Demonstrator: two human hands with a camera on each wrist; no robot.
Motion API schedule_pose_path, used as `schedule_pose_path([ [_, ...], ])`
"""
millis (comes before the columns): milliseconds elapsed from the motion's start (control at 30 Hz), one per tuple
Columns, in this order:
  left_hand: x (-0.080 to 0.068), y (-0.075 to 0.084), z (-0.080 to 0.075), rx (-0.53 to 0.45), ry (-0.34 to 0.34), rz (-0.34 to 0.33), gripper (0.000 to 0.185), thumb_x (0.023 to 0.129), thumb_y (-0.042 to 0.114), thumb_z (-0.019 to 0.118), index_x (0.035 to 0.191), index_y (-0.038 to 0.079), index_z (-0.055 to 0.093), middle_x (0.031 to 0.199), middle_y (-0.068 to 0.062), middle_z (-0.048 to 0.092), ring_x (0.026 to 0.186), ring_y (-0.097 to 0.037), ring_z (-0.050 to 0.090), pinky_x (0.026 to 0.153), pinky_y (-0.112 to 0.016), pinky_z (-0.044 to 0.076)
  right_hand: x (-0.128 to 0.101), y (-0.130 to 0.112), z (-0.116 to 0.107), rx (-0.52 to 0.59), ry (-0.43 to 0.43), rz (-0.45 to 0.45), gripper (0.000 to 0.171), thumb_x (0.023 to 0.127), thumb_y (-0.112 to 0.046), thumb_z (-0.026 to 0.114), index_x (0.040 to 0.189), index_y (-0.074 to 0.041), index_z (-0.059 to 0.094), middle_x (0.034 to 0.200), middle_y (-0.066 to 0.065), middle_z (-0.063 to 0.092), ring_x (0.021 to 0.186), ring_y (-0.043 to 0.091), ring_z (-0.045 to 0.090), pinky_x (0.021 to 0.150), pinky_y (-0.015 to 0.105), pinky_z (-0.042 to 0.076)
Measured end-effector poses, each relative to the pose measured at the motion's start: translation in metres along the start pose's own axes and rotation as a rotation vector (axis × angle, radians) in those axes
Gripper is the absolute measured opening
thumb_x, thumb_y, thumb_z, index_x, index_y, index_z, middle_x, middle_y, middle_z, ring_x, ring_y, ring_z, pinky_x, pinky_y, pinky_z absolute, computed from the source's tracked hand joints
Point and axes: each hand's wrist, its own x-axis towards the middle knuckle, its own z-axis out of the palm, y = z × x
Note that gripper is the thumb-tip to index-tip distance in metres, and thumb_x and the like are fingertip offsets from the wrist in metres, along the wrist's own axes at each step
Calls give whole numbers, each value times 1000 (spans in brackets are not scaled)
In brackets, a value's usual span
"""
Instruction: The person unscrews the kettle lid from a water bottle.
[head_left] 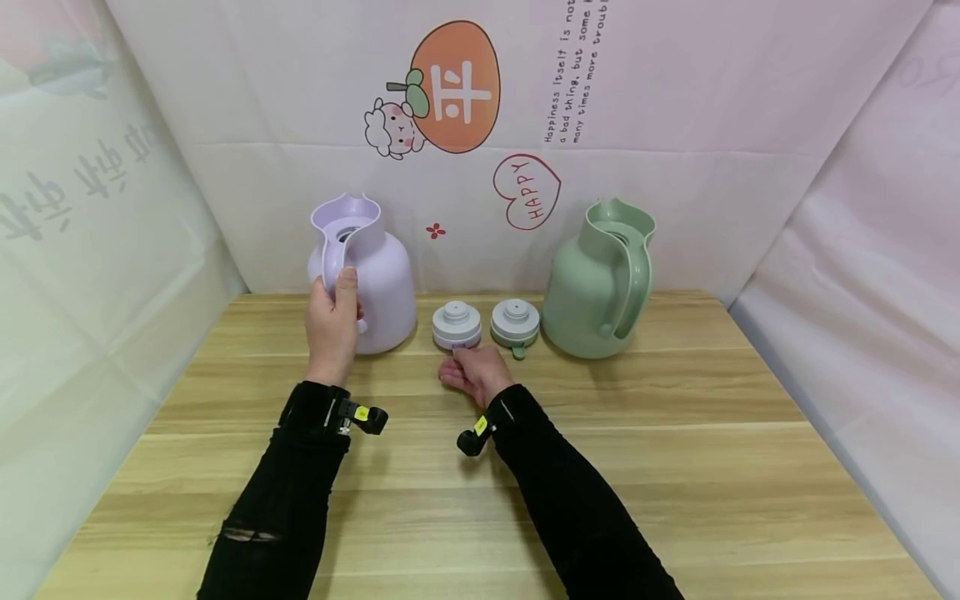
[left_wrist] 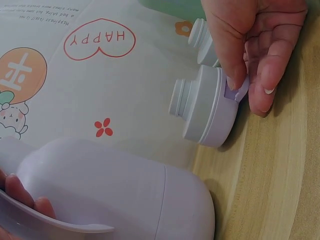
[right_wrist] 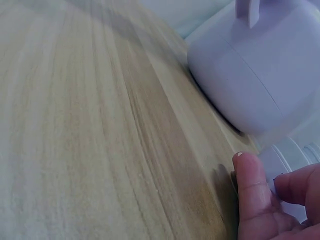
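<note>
At centre frame on the desk: two jugs, two lids. Lilac jug stands upright at centre left, left hand gripping its handle, fingers wrapped round. Lilac lid sits just right of it; right hand pinches its tab between thumb and fingers. Green lid and green jug stand further right, untouched. Wrist views crop both jugs.

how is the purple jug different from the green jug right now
The purple jug is lilac; the green jug is sage. The purple jug stands on the left with the left hand gripping its handle; the green jug stands on the right, untouched. Both are upright, lidless, handles toward the camera, on the wooden table.
</note>
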Motion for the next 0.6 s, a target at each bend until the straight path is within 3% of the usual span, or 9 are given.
schedule_pose_path([
  [133, 0, 0, 0, -6, 4, 6, 52, 102, 67, 48, 105, 14, 51, 87, -3, 54, 79, -16, 54, 70, -31, 44, 0, 0, 1, -18, 6, 2, 26, 107, -7, 51, 116, 13, 66, 84, 12, 72, 76, 15, 74, 77, 27, 63],
  [600, 0, -1, 1, -6, 1, -3, 53, 102, 67, 47, 106, 14, 51, 88, -4, 54, 80, -17, 54, 72, -32, 44, -4, -1, 1, -17, 2, -7, 23, 105, 0, 50, 118, 13, 64, 87, 14, 72, 78, 18, 75, 78, 28, 63],
])
